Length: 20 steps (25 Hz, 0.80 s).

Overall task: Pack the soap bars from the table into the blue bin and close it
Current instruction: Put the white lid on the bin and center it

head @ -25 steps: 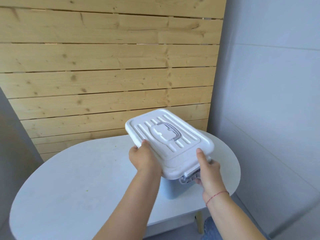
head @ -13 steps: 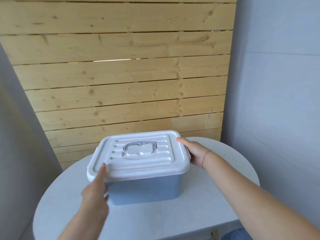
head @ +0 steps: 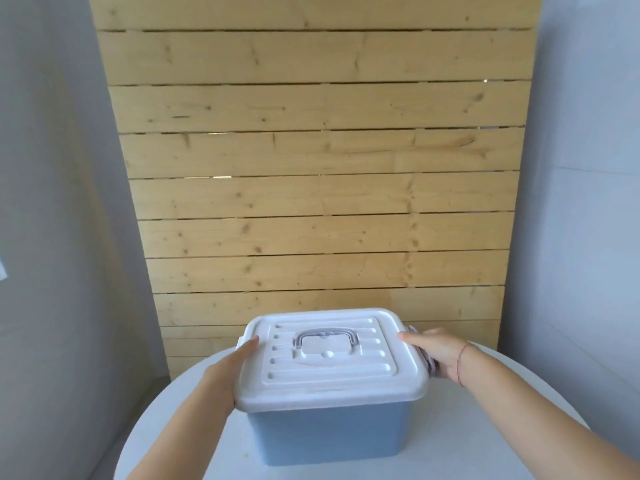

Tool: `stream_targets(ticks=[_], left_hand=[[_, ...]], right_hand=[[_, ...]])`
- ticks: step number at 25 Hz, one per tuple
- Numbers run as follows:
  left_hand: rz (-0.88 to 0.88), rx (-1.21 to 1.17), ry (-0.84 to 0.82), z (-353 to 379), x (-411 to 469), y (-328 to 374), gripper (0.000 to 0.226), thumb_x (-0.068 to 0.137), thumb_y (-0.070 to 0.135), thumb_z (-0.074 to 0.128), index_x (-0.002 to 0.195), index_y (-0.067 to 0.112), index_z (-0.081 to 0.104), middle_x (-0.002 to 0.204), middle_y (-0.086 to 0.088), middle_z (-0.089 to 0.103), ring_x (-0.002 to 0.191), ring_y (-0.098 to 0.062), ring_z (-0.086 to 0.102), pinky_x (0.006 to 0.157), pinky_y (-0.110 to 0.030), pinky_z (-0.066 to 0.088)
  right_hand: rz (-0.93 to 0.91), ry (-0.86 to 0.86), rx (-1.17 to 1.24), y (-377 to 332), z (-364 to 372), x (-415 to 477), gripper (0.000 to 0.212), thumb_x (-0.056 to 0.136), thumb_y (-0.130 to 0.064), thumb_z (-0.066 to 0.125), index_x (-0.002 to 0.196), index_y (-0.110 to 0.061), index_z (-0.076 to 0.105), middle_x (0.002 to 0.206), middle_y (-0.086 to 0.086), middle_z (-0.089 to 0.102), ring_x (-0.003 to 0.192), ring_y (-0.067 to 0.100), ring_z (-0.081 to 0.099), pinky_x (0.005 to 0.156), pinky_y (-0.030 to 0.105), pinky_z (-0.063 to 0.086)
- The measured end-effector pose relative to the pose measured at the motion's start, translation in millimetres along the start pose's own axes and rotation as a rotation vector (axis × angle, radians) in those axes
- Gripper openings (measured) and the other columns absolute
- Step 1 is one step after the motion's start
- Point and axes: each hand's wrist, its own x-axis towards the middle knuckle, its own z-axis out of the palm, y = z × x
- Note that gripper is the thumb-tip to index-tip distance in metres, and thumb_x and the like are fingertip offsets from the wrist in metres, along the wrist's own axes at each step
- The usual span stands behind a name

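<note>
Where half a second ago the left hand (head: 227, 372) hung short of the near left corner with one finger raised, it now lies flat against the left edge of the white lid (head: 329, 358), fingers straight and together, thumb hidden. That lid sits level on the blue bin (head: 329, 431), which stands centred on the white table (head: 485, 427), squarer to the camera than before. At the right edge, the right hand (head: 436, 351) has slid nearer, fingers curled over the grey side latch (head: 427, 358), thumb resting on the lid's rim. No soap bars show.
</note>
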Motion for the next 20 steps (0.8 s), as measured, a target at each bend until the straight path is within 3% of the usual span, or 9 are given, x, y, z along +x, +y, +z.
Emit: stream_targets(ticks=[2, 4, 7, 10, 13, 15, 17, 20], left_hand=[[0.124, 0.161, 0.188, 2, -3, 2, 0.061, 0.056, 0.047, 0.084, 0.093, 0.002, 0.064, 0.084, -0.01, 0.068, 0.079, -0.032, 0.066, 0.074, -0.037, 0.053], [0.24, 0.301, 0.278, 5, -11, 5, 0.047, 0.07, 0.039, 0.077, 0.083, -0.003, 0.062, 0.07, -0.008, 0.061, 0.067, -0.029, 0.058, 0.059, -0.031, 0.042], [0.332, 0.347, 0.252, 12, -18, 5, 0.032, 0.084, 0.028, 0.063, 0.069, 0.001, 0.054, 0.063, -0.006, 0.05, 0.058, -0.023, 0.047, 0.052, -0.03, 0.03], [0.376, 0.275, 0.249, 19, -18, -1, 0.034, 0.087, 0.018, 0.053, 0.059, 0.011, 0.035, 0.059, -0.005, 0.035, 0.056, -0.022, 0.033, 0.054, -0.031, 0.022], [0.397, 0.19, 0.277, 22, -14, -6, 0.029, 0.084, 0.017, 0.056, 0.06, 0.009, 0.041, 0.06, -0.007, 0.038, 0.057, -0.023, 0.035, 0.055, -0.032, 0.024], [0.414, 0.175, 0.289, 24, -10, -6, 0.025, 0.083, 0.019, 0.058, 0.062, 0.007, 0.052, 0.06, -0.008, 0.047, 0.057, -0.024, 0.041, 0.054, -0.031, 0.028], [0.431, 0.172, 0.294, 25, -10, -5, 0.021, 0.083, 0.021, 0.059, 0.067, 0.008, 0.06, 0.065, -0.009, 0.055, 0.062, -0.024, 0.047, 0.055, -0.031, 0.031], [0.433, 0.145, 0.293, 27, -10, -4, 0.012, 0.083, 0.023, 0.06, 0.076, 0.016, 0.066, 0.068, -0.002, 0.062, 0.07, -0.024, 0.053, 0.058, -0.031, 0.034]], right_hand=[[-0.048, 0.079, -0.054, 3, 2, 0, 0.018, 0.083, -0.02, 0.067, 0.083, -0.002, 0.062, 0.077, 0.018, 0.064, 0.064, 0.027, 0.061, 0.06, 0.032, 0.049], [-0.085, 0.151, -0.117, 5, 4, -3, 0.017, 0.082, -0.022, 0.063, 0.076, -0.007, 0.058, 0.071, 0.014, 0.058, 0.062, 0.025, 0.056, 0.055, 0.027, 0.043], [-0.126, 0.233, -0.144, 3, 10, -10, 0.027, 0.08, -0.022, 0.06, 0.063, -0.011, 0.042, 0.061, 0.008, 0.044, 0.055, 0.02, 0.041, 0.054, 0.025, 0.03], [-0.183, 0.302, -0.17, 2, 15, -15, 0.035, 0.086, -0.018, 0.053, 0.058, -0.014, 0.032, 0.056, 0.001, 0.03, 0.051, 0.018, 0.027, 0.05, 0.028, 0.019], [-0.203, 0.309, -0.09, 11, 16, -16, 0.026, 0.087, -0.017, 0.052, 0.065, -0.014, 0.039, 0.061, 0.002, 0.033, 0.055, 0.019, 0.031, 0.053, 0.029, 0.022], [-0.201, 0.292, -0.032, 14, 15, -18, 0.006, 0.085, -0.018, 0.055, 0.08, -0.015, 0.056, 0.069, 0.004, 0.049, 0.062, 0.022, 0.046, 0.059, 0.03, 0.032], [-0.196, 0.266, 0.016, 20, 13, -15, 0.019, 0.082, -0.021, 0.06, 0.101, -0.018, 0.063, 0.09, 0.005, 0.067, 0.082, 0.026, 0.062, 0.074, 0.034, 0.047], [-0.204, 0.267, 0.087, 21, 11, -15, 0.025, 0.085, -0.018, 0.062, 0.109, -0.021, 0.059, 0.106, 0.004, 0.067, 0.101, 0.029, 0.062, 0.096, 0.044, 0.049]])
